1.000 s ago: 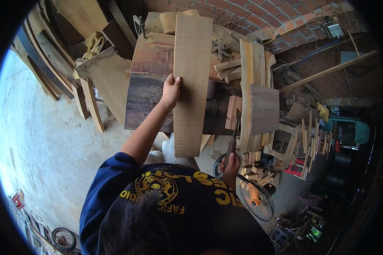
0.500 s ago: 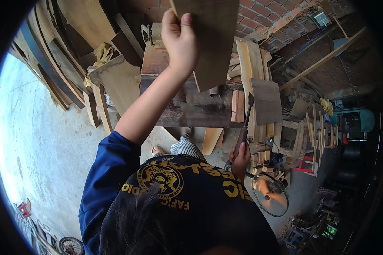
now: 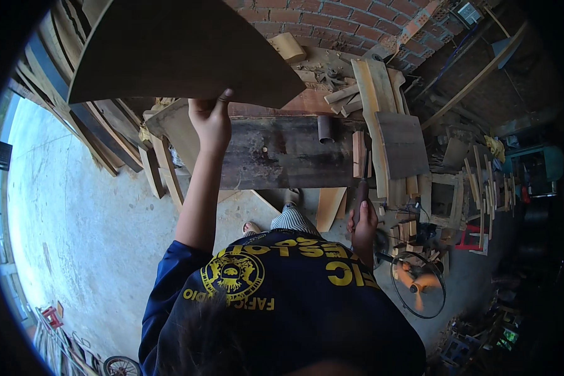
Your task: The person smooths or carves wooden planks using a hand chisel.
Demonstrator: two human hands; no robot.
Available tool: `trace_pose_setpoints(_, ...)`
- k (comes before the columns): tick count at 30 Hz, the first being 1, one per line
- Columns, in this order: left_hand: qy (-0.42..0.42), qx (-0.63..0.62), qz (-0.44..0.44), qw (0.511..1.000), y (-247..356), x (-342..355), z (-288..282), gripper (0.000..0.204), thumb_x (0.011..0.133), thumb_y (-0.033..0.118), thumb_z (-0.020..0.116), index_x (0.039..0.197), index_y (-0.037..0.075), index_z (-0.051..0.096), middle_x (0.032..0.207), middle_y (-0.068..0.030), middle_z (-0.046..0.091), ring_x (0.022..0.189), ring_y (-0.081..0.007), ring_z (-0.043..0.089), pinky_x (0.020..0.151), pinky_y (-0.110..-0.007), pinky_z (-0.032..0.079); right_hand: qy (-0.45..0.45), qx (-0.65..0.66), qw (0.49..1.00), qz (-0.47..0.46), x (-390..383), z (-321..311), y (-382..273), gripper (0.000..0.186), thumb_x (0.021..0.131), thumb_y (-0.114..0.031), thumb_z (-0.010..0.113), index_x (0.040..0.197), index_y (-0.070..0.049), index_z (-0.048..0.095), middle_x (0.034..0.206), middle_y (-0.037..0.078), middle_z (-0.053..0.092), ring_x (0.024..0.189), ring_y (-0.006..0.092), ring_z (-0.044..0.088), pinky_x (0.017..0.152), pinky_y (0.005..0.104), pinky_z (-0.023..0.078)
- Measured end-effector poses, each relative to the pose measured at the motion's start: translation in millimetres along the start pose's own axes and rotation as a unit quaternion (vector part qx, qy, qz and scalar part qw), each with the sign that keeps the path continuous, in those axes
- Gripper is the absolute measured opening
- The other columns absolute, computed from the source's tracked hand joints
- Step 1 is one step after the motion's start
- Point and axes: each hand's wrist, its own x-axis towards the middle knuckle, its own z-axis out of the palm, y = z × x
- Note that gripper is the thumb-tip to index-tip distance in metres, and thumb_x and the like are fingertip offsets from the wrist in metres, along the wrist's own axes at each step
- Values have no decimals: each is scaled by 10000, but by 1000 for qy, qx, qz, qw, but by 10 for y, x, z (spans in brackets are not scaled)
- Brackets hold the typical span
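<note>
Head view. Item, my left hand (image 3: pixel 210 125), raised at upper left, clasping the lower edge of a board (image 3: pixel 182 53): thumb on the near face, the other fingers mostly hidden behind it. The board, broad, brown and slightly curved along its lower edge, is lifted clear of the bench (image 3: pixel 285 160), hiding its far left part and some of the planks (image 3: pixel 84 119) stacked at left. Item, my right hand (image 3: pixel 363 220), low at right, fingers wrapped around the dark handle of a tool (image 3: pixel 363 191), which points away from me; its slim blade runs up beside a reddish block (image 3: pixel 358 150), and whether the two touch I cannot tell. On the bench: a short dark tube (image 3: pixel 326 128), near the block; beyond, several sticks (image 3: pixel 343 100) in a loose heap; at the right end, long pale slats (image 3: pixel 375 94), a grey panel (image 3: pixel 402 144) lying over them. Behind, a brick wall (image 3: pixel 338 25). Below, a concrete floor (image 3: pixel 106 219). To my right, a round fan (image 3: pixel 418 285) with orange blades, wood offcuts just behind it, and a red stool (image 3: pixel 472 238) farther off.
</note>
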Motion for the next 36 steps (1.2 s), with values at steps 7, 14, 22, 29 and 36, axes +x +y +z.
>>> trace_pose_setpoints(7, -321, 191, 160, 914, -626, -442, 312, 379, 633, -181, 483, 929, 7, 628, 1006, -124, 664, 1004, -286, 630, 947, -421, 458, -22, 23, 999, -24, -66, 66, -67, 275, 978, -283, 424, 1033, -20, 478, 599, 18, 459, 417, 77, 417, 366, 215, 327)
trace_pose_setpoints(14, -550, 125, 141, 814, -1377, -1160, 68, 207, 723, -79, 558, 876, 34, 642, 1066, -99, 657, 1148, -287, 557, 1107, -550, 191, 17, 98, 993, -64, -296, -121, 208, 261, 979, -254, 414, 1006, -16, 517, 626, 25, 504, 422, 81, 428, 369, 221, 323)
trace_pose_setpoints(22, -522, 210, 34, 826, -1673, -1506, -365, 194, 705, -38, 641, 863, 19, 543, 1257, -122, 556, 1281, -315, 421, 1096, -505, 246, 46, -29, 992, 115, -414, -118, 955, 328, 968, -320, 415, 999, -33, 573, 611, 53, 527, 462, 154, 514, 414, 303, 380)
trace_pose_setpoints(29, -12, 20, -682, 731, -1335, -1806, -337, 468, 965, 429, 410, 1228, 41, 418, 1314, -174, 448, 1178, -319, 478, 958, -466, 413, -70, -173, 980, 67, -451, -108, 970, 381, 961, -259, 477, 1238, 0, 516, 838, 74, 624, 704, 144, 591, 608, 273, 460)
trace_pose_setpoints(36, -29, -97, -692, 714, -1294, -2294, -264, 500, 991, 379, 355, 1316, 1, 384, 1220, -154, 527, 1065, -298, 570, 880, -451, 490, -81, -350, 931, -63, -347, -330, 926, 449, 961, -208, 440, 1371, -38, 374, 1195, 173, 590, 1080, 268, 579, 891, 352, 447)
